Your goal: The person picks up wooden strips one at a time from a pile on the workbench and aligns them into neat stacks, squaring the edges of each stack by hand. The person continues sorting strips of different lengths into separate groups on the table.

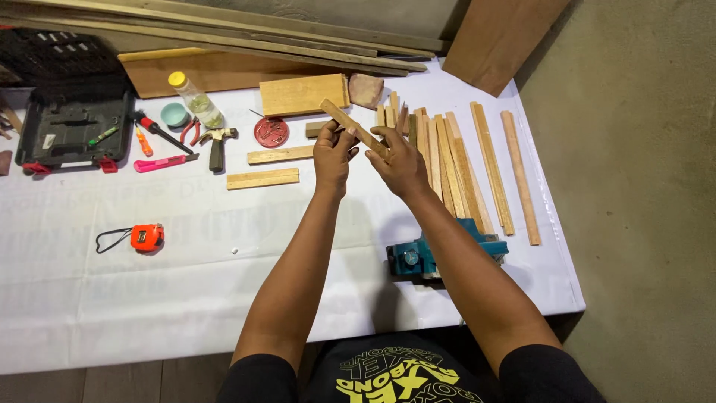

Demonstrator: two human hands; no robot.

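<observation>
Both of my hands hold one short wooden strip (345,120) up above the white table cover (186,261). My left hand (332,155) grips its lower middle part, and my right hand (399,163) grips the end nearest me. The strip slants from upper left to lower right. Just behind and to the right of my hands lie several long wooden slats (455,160) side by side. Two short wood pieces (262,179) lie flat to the left of my left hand.
A teal electric planer (418,257) sits under my right forearm near the table's front edge. On the left are an orange tape measure (147,237), a hammer (218,143), a pink utility knife (162,162), pliers, an open black tool case (71,123), a bottle (195,99), a red tin (271,131) and a wood block (302,94).
</observation>
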